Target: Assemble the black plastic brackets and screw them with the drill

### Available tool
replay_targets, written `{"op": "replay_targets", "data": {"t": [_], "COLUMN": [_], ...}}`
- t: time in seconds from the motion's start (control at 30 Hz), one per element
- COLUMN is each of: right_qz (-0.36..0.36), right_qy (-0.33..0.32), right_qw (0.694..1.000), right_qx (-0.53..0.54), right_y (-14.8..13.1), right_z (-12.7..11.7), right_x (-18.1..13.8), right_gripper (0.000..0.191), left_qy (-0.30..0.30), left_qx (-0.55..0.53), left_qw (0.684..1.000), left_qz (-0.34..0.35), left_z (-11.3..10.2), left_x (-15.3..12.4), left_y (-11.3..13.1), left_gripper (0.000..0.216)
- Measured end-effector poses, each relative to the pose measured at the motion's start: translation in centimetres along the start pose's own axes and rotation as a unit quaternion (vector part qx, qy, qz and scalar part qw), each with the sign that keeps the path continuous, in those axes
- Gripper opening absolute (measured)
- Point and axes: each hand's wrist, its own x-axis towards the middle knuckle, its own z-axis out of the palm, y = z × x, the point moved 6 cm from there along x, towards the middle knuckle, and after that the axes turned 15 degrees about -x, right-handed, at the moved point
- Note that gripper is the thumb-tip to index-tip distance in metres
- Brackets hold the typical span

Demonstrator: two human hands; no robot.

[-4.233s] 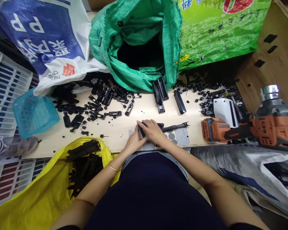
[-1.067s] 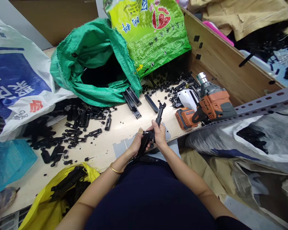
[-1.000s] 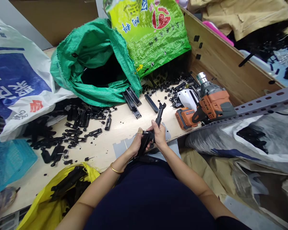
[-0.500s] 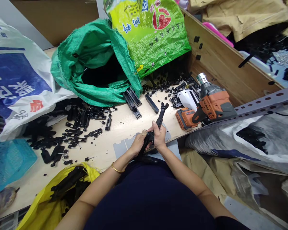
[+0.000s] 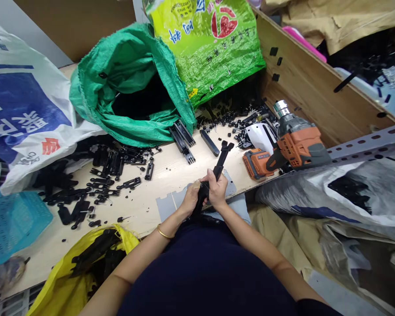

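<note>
Both my hands grip one long black plastic part [image 5: 221, 160] at the near edge of the wooden table [image 5: 164, 169]. My left hand [image 5: 191, 198] is closed round its lower end, close to my lap. My right hand [image 5: 217, 189] is wrapped round the middle, and the forked upper end sticks out past it toward the drill. A gold bangle sits on my left wrist.
Loose black parts [image 5: 108, 169] litter the table's left and back. An open green sack [image 5: 131, 87] and a lime bag [image 5: 210, 39] stand behind. An orange cordless drill [image 5: 292, 140] lies right. A yellow bag [image 5: 82, 263] of parts and a blue basket [image 5: 13, 219] are left.
Four seconds ago the part lay flat under my hands; since then I have lifted it and tilted its forked end away. The view has swung right. Over the last second my hands barely moved.
</note>
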Motion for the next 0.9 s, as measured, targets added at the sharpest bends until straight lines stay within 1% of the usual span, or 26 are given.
{"op": "replay_targets", "data": {"t": [0.03, 0.13, 0.2, 0.3, 0.37, 0.4, 0.47, 0.5, 0.53, 0.57, 0.6, 0.63, 0.67, 0.7, 0.73, 0.8, 0.83, 0.87, 0.9], "right_qz": [-0.003, 0.009, 0.025, 0.049, 0.053, 0.049, 0.036, 0.033, 0.037, 0.048, 0.067, 0.089, 0.109, 0.126, 0.135, 0.123, 0.102, 0.067, 0.019], "right_qy": [-0.012, -0.089, -0.116, -0.091, -0.079, -0.075, -0.053, -0.032, -0.007, 0.016, 0.035, 0.049, 0.054, 0.047, 0.027, -0.029, -0.040, -0.030, -0.002], "right_qw": [1.000, 0.996, 0.993, 0.994, 0.995, 0.995, 0.995, 0.995, 0.996, 0.996, 0.996, 0.994, 0.993, 0.991, 0.990, 0.992, 0.994, 0.995, 0.992], "right_qx": [-0.004, -0.025, -0.026, -0.021, -0.032, -0.044, -0.072, -0.083, -0.085, -0.076, -0.056, -0.028, -0.001, 0.019, 0.027, 0.002, -0.029, -0.072, -0.126], "right_y": [0.0, 0.0, 0.1, 0.6, 0.9, 1.1, 1.4, 1.5, 1.7, 2.0, 2.3, 2.7, 3.1, 3.4, 3.6, 3.6, 3.5, 3.1, 2.4], "right_z": [0.2, 1.2, 1.7, 1.8, 1.7, 1.6, 1.1, 0.8, 0.6, 0.5, 0.7, 0.9, 1.3, 1.7, 2.1, 1.9, 1.1, -0.1, -1.7], "right_x": [0.0, 0.5, 0.9, 1.1, 1.2, 1.4, 2.0, 2.4, 2.9, 3.2, 3.6, 3.8, 3.9, 4.0, 3.9, 3.8, 3.7, 3.7, 3.7], "right_gripper": [0.045, 0.046, 0.045, 0.045, 0.045, 0.045, 0.044, 0.044, 0.045, 0.046, 0.048, 0.049, 0.050, 0.051, 0.052, 0.052, 0.053, 0.054, 0.056], "left_qy": [-0.002, -0.017, -0.024, -0.038, -0.048, -0.060, -0.106, -0.135, -0.159, -0.166, -0.154, -0.119, -0.072, -0.027, 0.011, 0.062, 0.078, 0.091, 0.100], "left_qx": [-0.007, -0.028, -0.039, -0.054, -0.049, -0.036, 0.024, 0.077, 0.147, 0.228, 0.314, 0.394, 0.456, 0.500, 0.527, 0.554, 0.562, 0.568, 0.575], "left_qw": [1.000, 0.998, 0.996, 0.990, 0.988, 0.989, 0.990, 0.986, 0.976, 0.959, 0.934, 0.904, 0.874, 0.848, 0.830, 0.810, 0.805, 0.800, 0.795], "left_qz": [-0.006, -0.045, -0.076, -0.124, -0.140, -0.134, -0.088, -0.052, -0.011, 0.033, 0.076, 0.119, 0.153, 0.174, 0.184, 0.181, 0.174, 0.168, 0.163], "left_z": [0.0, 0.0, 0.0, -0.4, -1.0, -1.4, -1.8, -1.8, -1.6, -1.3, -1.0, -0.6, -0.3, 0.0, 0.2, -0.1, -0.7, -1.3, -2.1], "left_x": [-0.1, -0.3, -0.2, 0.5, 0.9, 1.0, 0.7, 0.3, -0.3, -0.9, -1.4, -1.8, -2.0, -2.0, -1.8, -1.1, -0.7, -0.4, -0.3], "left_y": [-0.1, -0.5, -0.8, -0.9, -0.4, 0.1, 1.5, 2.2, 2.8, 3.2, 3.3, 3.4, 3.4, 3.3, 3.2, 3.3, 3.6, 4.1, 4.6], "left_gripper": [0.074, 0.075, 0.077, 0.080, 0.084, 0.087, 0.094, 0.098, 0.105, 0.113, 0.120, 0.124, 0.122, 0.117, 0.112, 0.100, 0.093, 0.084, 0.073]}}
